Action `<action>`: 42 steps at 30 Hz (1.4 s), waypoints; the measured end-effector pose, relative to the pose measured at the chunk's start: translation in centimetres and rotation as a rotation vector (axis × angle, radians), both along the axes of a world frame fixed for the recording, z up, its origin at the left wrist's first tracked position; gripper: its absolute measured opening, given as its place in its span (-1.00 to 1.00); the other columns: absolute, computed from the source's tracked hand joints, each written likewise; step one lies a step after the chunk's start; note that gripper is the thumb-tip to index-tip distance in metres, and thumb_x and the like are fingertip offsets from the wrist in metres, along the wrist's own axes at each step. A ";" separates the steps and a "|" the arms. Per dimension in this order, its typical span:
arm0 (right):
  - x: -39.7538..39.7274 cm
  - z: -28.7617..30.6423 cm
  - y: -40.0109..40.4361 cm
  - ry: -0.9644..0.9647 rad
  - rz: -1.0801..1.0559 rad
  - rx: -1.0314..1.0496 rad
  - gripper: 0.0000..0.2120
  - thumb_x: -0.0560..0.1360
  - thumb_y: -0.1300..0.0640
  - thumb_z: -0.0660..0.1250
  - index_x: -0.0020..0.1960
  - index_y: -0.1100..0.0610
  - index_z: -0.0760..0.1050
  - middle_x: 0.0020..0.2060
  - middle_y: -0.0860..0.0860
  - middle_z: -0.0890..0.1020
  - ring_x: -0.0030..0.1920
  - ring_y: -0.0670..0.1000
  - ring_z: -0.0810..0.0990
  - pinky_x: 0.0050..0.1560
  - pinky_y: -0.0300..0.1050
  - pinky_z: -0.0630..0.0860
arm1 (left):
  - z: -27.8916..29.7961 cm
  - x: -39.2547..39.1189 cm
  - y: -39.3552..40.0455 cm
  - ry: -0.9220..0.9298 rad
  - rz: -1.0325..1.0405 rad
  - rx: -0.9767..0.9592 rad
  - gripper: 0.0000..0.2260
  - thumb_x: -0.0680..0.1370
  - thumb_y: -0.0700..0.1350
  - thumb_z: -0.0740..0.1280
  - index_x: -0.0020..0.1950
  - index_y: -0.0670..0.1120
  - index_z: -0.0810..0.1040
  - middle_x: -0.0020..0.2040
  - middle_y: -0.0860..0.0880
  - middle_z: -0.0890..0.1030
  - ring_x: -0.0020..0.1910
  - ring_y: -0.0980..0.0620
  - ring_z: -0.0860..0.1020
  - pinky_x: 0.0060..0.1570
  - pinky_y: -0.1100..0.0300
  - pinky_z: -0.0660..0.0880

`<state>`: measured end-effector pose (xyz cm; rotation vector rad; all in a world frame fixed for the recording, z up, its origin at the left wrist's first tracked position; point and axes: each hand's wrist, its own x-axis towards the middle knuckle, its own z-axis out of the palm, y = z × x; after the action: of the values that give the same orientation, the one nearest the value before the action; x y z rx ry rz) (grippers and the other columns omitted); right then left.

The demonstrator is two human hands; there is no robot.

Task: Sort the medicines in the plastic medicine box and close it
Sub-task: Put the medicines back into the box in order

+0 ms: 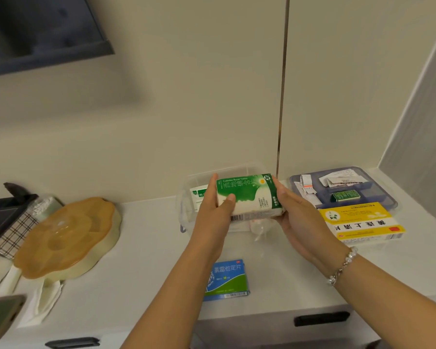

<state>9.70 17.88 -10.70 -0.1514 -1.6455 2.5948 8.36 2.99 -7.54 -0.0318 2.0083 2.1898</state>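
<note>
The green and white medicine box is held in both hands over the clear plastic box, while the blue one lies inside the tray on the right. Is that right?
Not quite. The head view shows the blue medicine box lying on the counter between the forearms, not in the tray. The rest holds: left hand and right hand hold the green and white medicine box over the clear plastic box.

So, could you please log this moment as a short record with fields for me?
held item: green and white medicine box, gripped at its ends by left hand and right hand
position: over the clear plastic medicine box, which is open
already inside: a white and green packet
on counter: blue and green medicine box near the front; yellow and white medicine box at right
behind the yellow box: blue-grey tray with papers and a small green box
</note>
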 end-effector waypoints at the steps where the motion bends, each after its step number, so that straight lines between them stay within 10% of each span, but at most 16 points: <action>1: -0.1 0.1 -0.1 0.000 0.036 -0.017 -0.72 0.58 0.03 0.09 0.11 -0.07 0.56 -0.06 -0.03 0.71 -0.02 -0.03 0.63 0.02 -0.05 0.56 | -0.1 0.0 0.0 -0.007 0.015 -0.010 -0.43 0.57 -0.25 0.19 0.48 0.15 0.10 0.29 0.01 0.49 0.19 -0.01 0.52 0.25 0.01 0.45; 8: 0.1 1.3 -0.3 0.096 0.200 0.278 -0.59 0.59 0.21 0.09 0.13 -0.32 0.39 0.09 -0.04 0.59 -0.12 -0.08 0.63 -0.05 -0.22 0.59 | 0.5 -0.7 -0.8 0.019 0.192 -0.075 -0.53 0.56 -0.24 0.22 0.41 0.13 0.26 0.27 -0.01 0.35 0.14 -0.04 0.52 0.06 0.07 0.55; 13: -0.5 1.7 -0.8 0.214 -0.032 0.723 -0.61 0.54 0.18 0.21 0.36 0.02 0.34 0.13 0.04 0.42 -0.26 -0.04 0.62 -0.21 -0.38 0.56 | 0.3 -1.1 -1.6 0.110 0.245 -0.205 -0.79 0.54 -0.15 0.27 0.15 0.05 0.49 0.30 -0.03 0.33 0.13 -0.06 0.53 0.10 0.03 0.56; 18: -1.6 2.2 -1.2 0.196 -0.193 0.484 -0.82 0.42 0.21 0.39 -0.06 -0.05 0.58 -0.18 -0.04 0.67 -0.33 -0.15 0.66 -0.33 -0.42 0.52 | 0.7 -2.1 -4.0 0.090 0.059 -0.122 -0.69 0.53 -0.07 0.30 0.27 -0.05 0.50 0.17 -0.07 0.59 0.02 0.07 0.63 0.12 0.13 0.55; 26: -3.9 2.4 -2.3 0.197 -0.110 0.740 -0.68 0.49 0.11 0.31 0.23 -0.07 0.49 -0.03 -0.14 0.54 -0.12 -0.24 0.51 -0.13 -0.61 0.34 | 0.1 -3.6 -6.5 0.168 0.116 -0.156 -0.66 0.53 -0.10 0.32 0.31 -0.03 0.48 -0.13 0.36 0.60 -0.13 0.24 0.65 -0.13 0.40 0.55; 31: -4.7 2.4 -3.3 0.125 -0.102 0.675 -0.73 0.48 0.10 0.33 0.15 -0.13 0.54 -0.06 -0.17 0.65 -0.22 -0.02 0.58 0.01 -0.04 0.56 | -0.2 -4.2 -6.6 0.227 0.168 -0.214 -0.84 0.53 -0.14 0.31 0.03 0.05 0.63 -0.08 -0.03 0.65 -0.18 0.04 0.64 -0.05 0.24 0.59; 42: -7.3 1.4 -4.1 -0.049 -0.048 0.979 -0.83 0.48 0.05 0.30 0.03 0.04 0.60 -0.25 0.04 0.68 -0.23 0.04 0.64 -0.18 -0.01 0.58 | -1.5 -5.5 -7.7 0.243 0.295 -0.669 -0.80 0.50 0.05 0.32 -0.02 -0.04 0.63 -0.34 0.10 0.57 -0.39 0.14 0.54 -0.36 0.21 0.47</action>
<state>2.36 13.74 -9.34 -0.1826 -2.6280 1.4848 2.89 -4.75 -9.03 -0.1603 2.9507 1.6045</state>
